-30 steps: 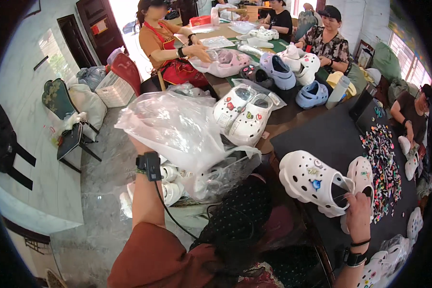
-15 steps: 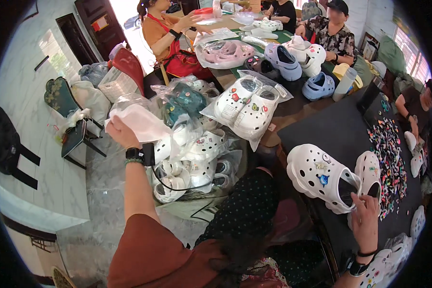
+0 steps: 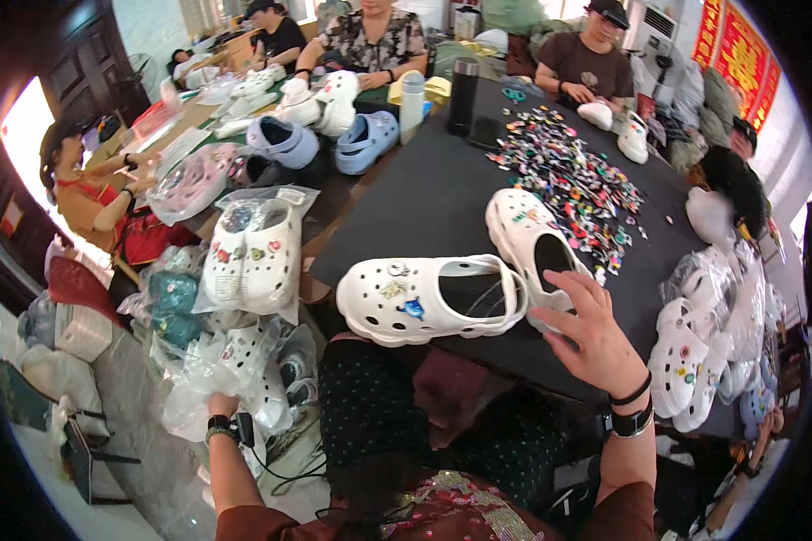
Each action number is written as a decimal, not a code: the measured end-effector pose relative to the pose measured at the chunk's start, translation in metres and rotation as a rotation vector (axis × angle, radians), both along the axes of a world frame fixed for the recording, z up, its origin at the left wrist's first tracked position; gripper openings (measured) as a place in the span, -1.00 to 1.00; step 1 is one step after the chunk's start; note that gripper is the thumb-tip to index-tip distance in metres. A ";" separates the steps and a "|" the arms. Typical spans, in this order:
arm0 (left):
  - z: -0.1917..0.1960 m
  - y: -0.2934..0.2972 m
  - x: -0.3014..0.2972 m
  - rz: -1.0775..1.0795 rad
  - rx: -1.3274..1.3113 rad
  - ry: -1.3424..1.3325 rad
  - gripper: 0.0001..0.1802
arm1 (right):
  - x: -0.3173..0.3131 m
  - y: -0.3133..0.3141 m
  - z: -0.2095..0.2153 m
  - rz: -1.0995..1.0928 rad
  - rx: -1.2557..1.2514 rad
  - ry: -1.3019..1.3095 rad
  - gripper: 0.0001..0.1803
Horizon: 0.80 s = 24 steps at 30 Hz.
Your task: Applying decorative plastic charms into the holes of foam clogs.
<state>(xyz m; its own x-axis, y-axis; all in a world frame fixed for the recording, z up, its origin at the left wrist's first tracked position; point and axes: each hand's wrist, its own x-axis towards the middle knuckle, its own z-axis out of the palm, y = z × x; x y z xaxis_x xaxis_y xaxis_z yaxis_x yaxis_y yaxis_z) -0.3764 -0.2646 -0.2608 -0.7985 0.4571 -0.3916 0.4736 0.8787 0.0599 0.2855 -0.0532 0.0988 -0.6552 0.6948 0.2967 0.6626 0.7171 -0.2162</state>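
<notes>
Two white clogs lie on the black table in front of me. The nearer white clog carries a few charms and points left. My right hand rests with spread fingers on the heel of the second white clog. Down at my left side, my left hand grips a clear plastic bag among a heap of bagged clogs by the floor. A heap of small colourful charms is spread on the table beyond the clogs.
A bagged pair of decorated white clogs sits at the table's left edge. More bagged clogs pile up at the right. Blue and lilac clogs, two bottles and several seated people ring the table's far side.
My left hand has dropped from holding a big plastic bag up high to the heap by the floor. My view has swung right, over the table. My right hand stays by the clogs.
</notes>
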 end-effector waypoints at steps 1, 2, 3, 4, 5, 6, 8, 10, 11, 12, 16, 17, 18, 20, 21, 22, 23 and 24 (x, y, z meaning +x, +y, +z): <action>0.028 0.024 0.034 -0.101 0.022 0.018 -0.45 | 0.009 0.000 -0.004 -0.046 0.011 0.003 -0.60; 0.040 0.017 0.037 -0.137 -0.013 0.112 -0.49 | 0.013 0.000 -0.002 -0.069 0.019 0.007 -0.61; 0.045 0.016 0.040 -0.181 -0.043 0.198 -0.52 | 0.017 0.000 -0.001 -0.100 0.024 0.001 -0.60; 0.063 0.026 0.059 -0.176 -0.009 0.222 -0.55 | 0.024 0.001 -0.006 -0.140 0.019 0.011 -0.60; 0.096 0.036 0.081 -0.173 0.041 0.274 -0.57 | 0.041 -0.004 -0.012 -0.183 0.031 0.050 -0.60; 0.105 0.034 0.081 -0.223 0.024 0.280 -0.61 | 0.043 -0.001 -0.017 -0.187 0.029 0.052 -0.60; 0.113 0.031 0.075 -0.259 0.049 0.281 -0.62 | 0.048 0.003 -0.025 -0.190 0.015 0.072 -0.48; 0.122 0.028 0.079 -0.269 0.105 0.388 -0.66 | 0.044 0.002 -0.030 -0.227 -0.009 0.093 -0.40; 0.128 0.028 0.087 -0.248 0.139 0.492 -0.68 | 0.045 0.002 -0.034 -0.255 -0.032 0.113 -0.32; 0.135 0.029 0.091 -0.241 0.157 0.557 -0.67 | 0.049 0.003 -0.040 -0.273 -0.040 0.072 -0.11; 0.213 0.054 0.145 -0.196 0.295 0.281 -0.62 | 0.048 0.003 -0.051 -0.377 -0.146 0.146 0.11; 0.187 0.053 0.114 -0.403 0.283 0.463 -0.66 | 0.051 0.006 -0.056 -0.359 -0.147 0.167 0.13; 0.197 0.060 0.127 -0.447 0.433 0.440 -0.67 | 0.051 0.007 -0.062 -0.351 -0.162 0.199 0.15; 0.220 0.083 0.160 -0.426 0.713 0.244 -0.66 | 0.047 0.007 -0.067 -0.341 -0.187 0.264 0.21; 0.228 0.094 0.178 -0.360 0.837 0.067 -0.63 | 0.045 0.008 -0.070 -0.340 -0.184 0.263 0.21; 0.234 0.104 0.194 -0.443 0.906 0.076 -0.55 | 0.043 0.010 -0.075 -0.312 -0.182 0.325 0.23; 0.240 0.112 0.214 -0.527 0.973 0.087 -0.45 | 0.042 0.012 -0.079 -0.284 -0.183 0.387 0.24; 0.250 0.119 0.238 -0.643 1.020 0.100 -0.35 | 0.039 0.013 -0.083 -0.283 -0.184 0.415 0.25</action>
<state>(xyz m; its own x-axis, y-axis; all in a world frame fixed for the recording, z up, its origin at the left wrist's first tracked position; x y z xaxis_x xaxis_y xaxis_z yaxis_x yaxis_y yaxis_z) -0.1383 -0.1453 -0.0103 -0.3184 0.8442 0.4313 0.8487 0.0512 0.5264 0.3245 -0.0397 0.0157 -0.2878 0.8923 0.3477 0.6568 0.4482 -0.6065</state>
